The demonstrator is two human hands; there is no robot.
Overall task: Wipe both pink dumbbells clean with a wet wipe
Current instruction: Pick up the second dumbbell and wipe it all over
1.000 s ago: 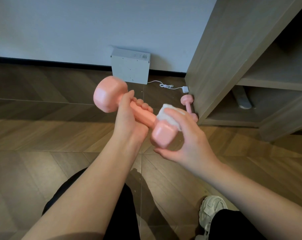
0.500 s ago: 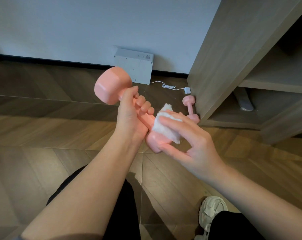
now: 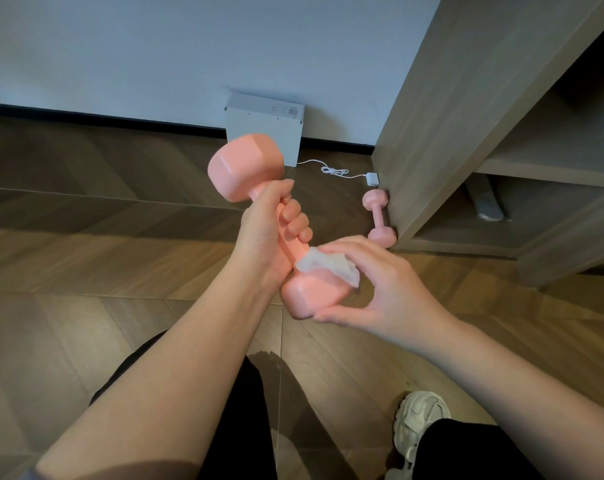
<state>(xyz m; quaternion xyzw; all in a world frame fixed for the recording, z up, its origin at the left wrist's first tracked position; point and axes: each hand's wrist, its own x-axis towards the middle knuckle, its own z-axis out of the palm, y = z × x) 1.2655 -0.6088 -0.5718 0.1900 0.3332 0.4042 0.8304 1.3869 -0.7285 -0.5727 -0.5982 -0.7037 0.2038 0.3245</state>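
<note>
My left hand (image 3: 269, 230) grips the handle of a pink dumbbell (image 3: 248, 168), held tilted in the air with one head up and away and the other head low and near me. My right hand (image 3: 380, 289) wraps around that near head, fingers on top pressing a crumpled white wet wipe (image 3: 328, 265) against it, thumb underneath. A second pink dumbbell (image 3: 378, 216) lies on the wooden floor against the foot of the cabinet.
A wooden shelf cabinet (image 3: 466, 116) stands at the right. A white box (image 3: 264, 129) leans on the wall, with a white cable and plug (image 3: 372, 178) beside it. My legs and a white shoe (image 3: 418, 420) are below.
The dumbbell has tipped more upright, its far head rising. My right hand with the wipe has slid from the side of the near head to its top by the handle.
</note>
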